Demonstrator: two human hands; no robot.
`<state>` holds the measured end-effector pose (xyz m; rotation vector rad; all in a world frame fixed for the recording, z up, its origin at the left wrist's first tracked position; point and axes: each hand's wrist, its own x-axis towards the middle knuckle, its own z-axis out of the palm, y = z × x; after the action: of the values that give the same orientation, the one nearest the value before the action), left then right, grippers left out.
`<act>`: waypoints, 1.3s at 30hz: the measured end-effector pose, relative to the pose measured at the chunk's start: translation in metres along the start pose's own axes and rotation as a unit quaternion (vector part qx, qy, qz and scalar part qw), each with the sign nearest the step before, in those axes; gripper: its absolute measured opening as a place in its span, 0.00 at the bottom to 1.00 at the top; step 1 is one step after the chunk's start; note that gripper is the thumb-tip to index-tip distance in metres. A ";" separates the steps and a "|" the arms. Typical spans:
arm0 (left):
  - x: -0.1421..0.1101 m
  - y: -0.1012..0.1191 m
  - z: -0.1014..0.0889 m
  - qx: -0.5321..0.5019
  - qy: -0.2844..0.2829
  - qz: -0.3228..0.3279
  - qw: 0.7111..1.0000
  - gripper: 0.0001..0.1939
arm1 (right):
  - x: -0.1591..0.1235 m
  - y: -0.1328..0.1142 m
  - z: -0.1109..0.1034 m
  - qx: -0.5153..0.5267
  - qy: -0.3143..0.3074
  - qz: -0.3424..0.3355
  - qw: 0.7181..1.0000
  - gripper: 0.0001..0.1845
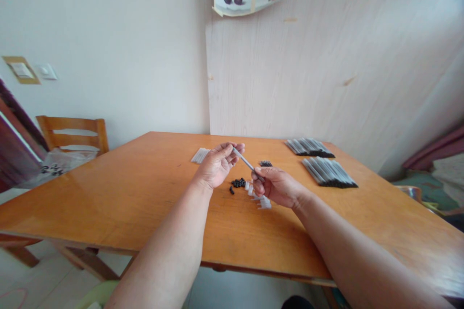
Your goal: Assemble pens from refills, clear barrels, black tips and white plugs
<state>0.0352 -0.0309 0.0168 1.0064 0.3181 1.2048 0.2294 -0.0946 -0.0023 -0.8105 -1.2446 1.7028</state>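
A slim pen [243, 160] with a clear barrel slants between my hands above the table. My left hand [217, 164] pinches its upper end between thumb and fingers. Around the lower, darker end my right hand [277, 184] is closed. Just beneath lie a small heap of black plugs or caps [238, 183] and some translucent white caps with clips [264, 203], partly hidden by my right hand. Behind that hand sits a bunch of thin dark-tipped pieces [266, 163]. Clear tubes [199, 155] lie side by side beyond my left wrist.
Two rows of black-ended pens, a nearer one [329, 172] and a farther one [309, 147], lie on the right of the wooden table [145, 193]. A chair [74, 133] holding a plastic bag [61, 164] stands at the left. The wall [163, 58] borders the table's far edge.
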 end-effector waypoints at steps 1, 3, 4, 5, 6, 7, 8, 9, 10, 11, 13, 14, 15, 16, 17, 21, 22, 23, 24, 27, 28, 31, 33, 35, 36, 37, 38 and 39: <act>0.000 0.000 0.000 -0.001 -0.003 0.001 1.000 0.07 | 0.000 0.000 0.000 0.003 -0.003 0.001 1.000 0.15; -0.001 0.000 0.000 -0.002 -0.008 0.003 1.000 0.07 | -0.001 -0.001 0.001 0.005 -0.004 0.003 1.000 0.15; -0.001 0.000 0.000 -0.001 -0.009 0.003 1.000 0.07 | -0.001 -0.001 0.001 0.003 -0.002 0.004 1.000 0.15; -0.001 0.000 0.000 0.001 -0.010 0.004 1.000 0.08 | -0.002 -0.001 0.001 -0.001 0.000 0.006 1.000 0.15; -0.001 0.000 0.001 0.003 -0.011 0.003 1.000 0.08 | -0.002 -0.002 0.002 -0.006 0.002 0.007 1.000 0.16; -0.001 0.000 0.001 0.003 -0.010 0.003 1.000 0.08 | -0.002 -0.002 0.002 -0.010 0.005 0.007 1.000 0.16; -0.001 -0.001 0.001 0.002 -0.008 0.003 1.000 0.08 | -0.001 -0.002 0.002 -0.013 0.008 0.005 1.000 0.16; 0.000 -0.001 0.002 -0.002 -0.003 0.004 1.000 0.09 | -0.001 -0.001 0.002 -0.015 0.012 0.001 1.000 0.16; 0.000 -0.002 0.002 -0.006 0.003 0.003 1.000 0.09 | 0.000 -0.001 0.002 -0.016 0.017 -0.004 1.000 0.16; 0.001 -0.003 0.002 -0.011 0.010 0.001 1.000 0.09 | 0.001 -0.001 0.002 -0.015 0.024 -0.010 1.000 0.15; 0.002 -0.005 0.003 -0.015 0.018 -0.008 1.000 0.12 | 0.003 -0.002 0.001 -0.011 0.039 -0.023 0.999 0.15; 0.002 -0.006 0.003 -0.010 0.018 -0.016 1.000 0.13 | 0.004 -0.002 0.001 -0.010 0.047 -0.029 0.998 0.15; 0.002 -0.008 0.004 0.000 0.016 -0.025 1.000 0.15 | 0.005 -0.002 0.000 -0.011 0.056 -0.036 0.998 0.15; 0.002 -0.009 0.005 0.016 0.013 -0.033 0.999 0.17 | 0.006 -0.002 -0.001 -0.013 0.066 -0.042 0.997 0.15; 0.002 -0.011 0.006 0.036 0.010 -0.041 0.998 0.18 | 0.006 -0.002 -0.001 -0.018 0.074 -0.047 0.996 0.16; 0.000 -0.020 0.009 0.119 -0.008 -0.065 0.991 0.18 | 0.007 0.001 -0.002 -0.043 0.085 -0.055 0.994 0.18; -0.001 -0.022 0.010 0.133 -0.013 -0.067 0.989 0.16 | 0.007 0.002 -0.002 -0.050 0.081 -0.056 0.994 0.18; -0.001 -0.023 0.010 0.143 -0.014 -0.066 0.987 0.15 | 0.007 0.002 -0.003 -0.055 0.080 -0.059 0.994 0.19; -0.001 -0.023 0.010 0.147 -0.010 -0.062 0.987 0.14 | 0.008 0.001 -0.004 -0.058 0.084 -0.061 0.993 0.20; 0.001 -0.022 0.008 0.138 0.033 -0.047 0.989 0.13 | 0.010 -0.002 -0.011 -0.071 0.138 -0.080 0.985 0.20; 0.003 -0.021 0.006 0.130 0.050 -0.042 0.989 0.14 | 0.010 -0.004 -0.016 -0.084 0.170 -0.088 0.978 0.19; 0.007 -0.020 0.000 0.109 0.084 -0.028 0.990 0.14 | 0.011 -0.008 -0.032 -0.168 0.268 -0.098 0.943 0.16; 0.009 -0.020 -0.004 0.099 0.095 -0.021 0.990 0.14 | 0.007 -0.010 -0.043 -0.238 0.311 -0.090 0.916 0.13; 0.011 -0.020 -0.006 0.098 0.102 -0.017 0.990 0.14 | 0.001 -0.014 -0.050 -0.317 0.314 -0.070 0.892 0.11; 0.011 -0.020 -0.007 0.099 0.106 -0.016 0.989 0.14 | -0.002 -0.015 -0.052 -0.358 0.301 -0.057 0.882 0.10; 0.011 -0.020 -0.007 0.100 0.109 -0.016 0.989 0.14 | -0.006 -0.017 -0.054 -0.394 0.281 -0.043 0.874 0.09; 0.011 -0.020 -0.008 0.101 0.112 -0.017 0.988 0.14 | -0.009 -0.018 -0.056 -0.425 0.255 -0.029 0.868 0.08; 0.011 -0.019 -0.008 0.102 0.114 -0.018 0.988 0.14 | -0.012 -0.019 -0.058 -0.450 0.228 -0.016 0.863 0.06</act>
<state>0.0462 -0.0177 0.0006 1.0334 0.6481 1.2759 0.2895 -0.0799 -0.0004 -1.6078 -1.6722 0.7342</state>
